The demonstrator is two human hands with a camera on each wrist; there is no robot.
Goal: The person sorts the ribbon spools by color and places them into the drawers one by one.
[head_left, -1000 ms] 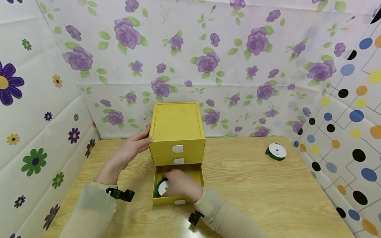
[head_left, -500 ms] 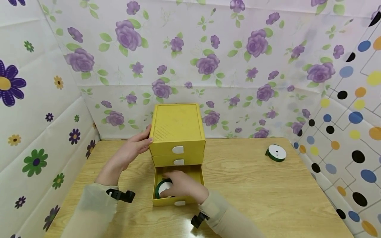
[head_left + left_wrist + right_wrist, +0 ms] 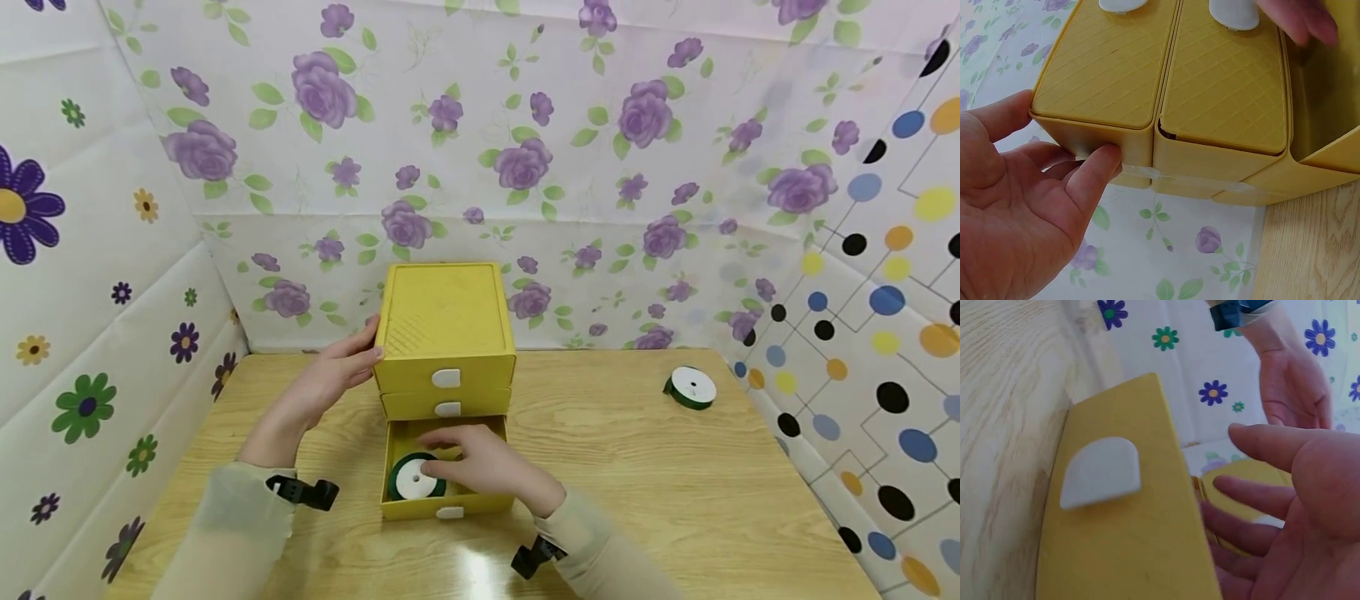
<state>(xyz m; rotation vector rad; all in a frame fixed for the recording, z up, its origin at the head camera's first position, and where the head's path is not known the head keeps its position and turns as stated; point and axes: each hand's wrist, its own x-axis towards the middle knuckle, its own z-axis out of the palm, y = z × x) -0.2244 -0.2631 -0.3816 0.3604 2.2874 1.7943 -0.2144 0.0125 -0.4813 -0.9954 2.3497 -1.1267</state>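
A small yellow cabinet (image 3: 446,308) stands on the table, its bottom drawer (image 3: 408,509) pulled out and its two upper drawers closed. In the open drawer lies a spool of dark green ribbon (image 3: 405,482) with a white face. My right hand (image 3: 491,463) is over the drawer with fingers spread and nothing gripped, its thumb overlapping the spool's edge in the head view. Against the cabinet's left side my left hand (image 3: 330,379) rests, fingertips on the side wall. The right wrist view shows my right hand (image 3: 1310,506) beside the drawer front and its white tab (image 3: 1102,473).
Another green ribbon spool (image 3: 692,387) lies on the wooden table (image 3: 615,467) at the back right. Flowered cloth (image 3: 465,150) hangs right behind the cabinet. Patterned cloths also rise along the left and right sides.
My right hand has let go of the ribbon spool and drawn back to the right, uncovering most of it in the drawer. My left hand stays at the cabinet's side.
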